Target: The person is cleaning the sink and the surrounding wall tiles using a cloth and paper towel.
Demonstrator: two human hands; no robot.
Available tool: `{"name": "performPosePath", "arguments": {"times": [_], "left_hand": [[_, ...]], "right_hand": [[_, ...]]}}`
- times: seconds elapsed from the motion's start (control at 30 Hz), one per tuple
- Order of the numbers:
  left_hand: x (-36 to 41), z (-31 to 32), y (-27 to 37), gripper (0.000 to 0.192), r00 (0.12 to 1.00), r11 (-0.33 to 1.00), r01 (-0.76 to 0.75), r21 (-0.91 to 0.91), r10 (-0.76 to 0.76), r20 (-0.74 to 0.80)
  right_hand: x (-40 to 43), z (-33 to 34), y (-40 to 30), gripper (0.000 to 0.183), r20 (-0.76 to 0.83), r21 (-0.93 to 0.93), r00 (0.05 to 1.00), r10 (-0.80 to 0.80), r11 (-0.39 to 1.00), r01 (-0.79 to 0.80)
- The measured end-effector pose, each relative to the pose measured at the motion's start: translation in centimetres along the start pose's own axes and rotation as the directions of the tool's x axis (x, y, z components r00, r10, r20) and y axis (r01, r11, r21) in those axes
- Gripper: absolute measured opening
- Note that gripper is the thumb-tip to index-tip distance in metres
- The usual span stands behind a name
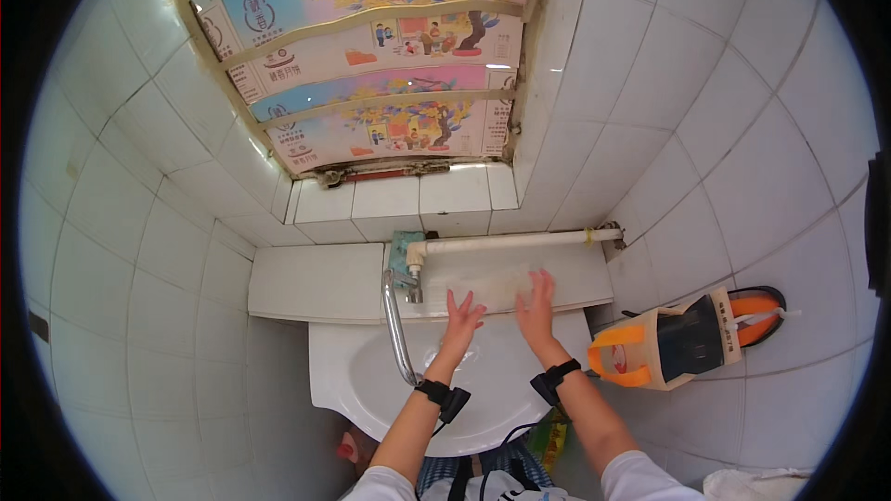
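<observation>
My left hand (462,327) reaches over the back rim of a white ceramic washbasin (334,362), its fingers spread and nothing seen in them. To its right is my right hand (537,309), also with fingers apart, its fingertips over the white tiled ledge (585,285) behind the basin. Between the two hands a faint translucent patch (495,287) shows on the ledge; whether it is water or clear plastic I cannot tell. A chrome swivel-spout faucet (397,334) stands left of my left hand, its spout curving down over the bowl.
A white plastic pipe (515,242) runs above the ledge to the faucet. On the right wall hangs a beige and black bag (668,355) with orange straps. Printed cardboard (390,83) bearing writing covers the window recess. A white cloth (755,486) lies at lower right.
</observation>
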State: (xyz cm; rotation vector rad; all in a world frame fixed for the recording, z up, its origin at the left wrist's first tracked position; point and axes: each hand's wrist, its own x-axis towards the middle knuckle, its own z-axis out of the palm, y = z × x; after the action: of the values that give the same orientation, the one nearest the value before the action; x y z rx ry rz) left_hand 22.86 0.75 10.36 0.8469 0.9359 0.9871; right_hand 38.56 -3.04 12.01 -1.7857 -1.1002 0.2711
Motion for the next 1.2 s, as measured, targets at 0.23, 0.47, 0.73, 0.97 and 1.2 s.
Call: {"name": "performPosePath", "arguments": {"times": [0.23, 0.47, 0.73, 0.97, 1.2], "left_hand": [[-4.5, -5.3, -0.3, 0.048, 0.980, 0.984, -0.008, 0.177, -0.027, 0.197], [-11.3, -10.7, 1.0, 0.025, 0.983, 0.942, 0.171, 0.288, -0.182, 0.010], [-13.1, -13.2, 1.5, 0.022, 0.966, 0.903, 0.245, 0.354, -0.258, -0.010], [-14.2, -15.7, 1.3, 0.020, 0.955, 0.885, 0.278, 0.372, -0.296, -0.010], [-15.8, -16.7, 1.6, 0.019, 0.948, 0.881, 0.291, 0.373, -0.319, 0.014]], "right_hand": [[-1.3, 7.4, -2.2, 0.062, 0.237, -0.599, 0.971, -0.013, 0.785, 0.157], [2.4, 13.1, -2.6, 0.058, 0.582, -0.354, 0.775, -0.246, 0.782, 0.513], [8.0, 7.8, 4.4, 0.049, 0.598, -0.251, 0.774, -0.207, 0.869, 0.426], [9.8, -3.3, 12.1, 0.040, 0.201, -0.713, 0.979, -0.019, 0.683, 0.160], [4.7, -3.3, 10.7, 0.056, -0.139, -0.831, 0.984, 0.113, 0.527, -0.178]]}}
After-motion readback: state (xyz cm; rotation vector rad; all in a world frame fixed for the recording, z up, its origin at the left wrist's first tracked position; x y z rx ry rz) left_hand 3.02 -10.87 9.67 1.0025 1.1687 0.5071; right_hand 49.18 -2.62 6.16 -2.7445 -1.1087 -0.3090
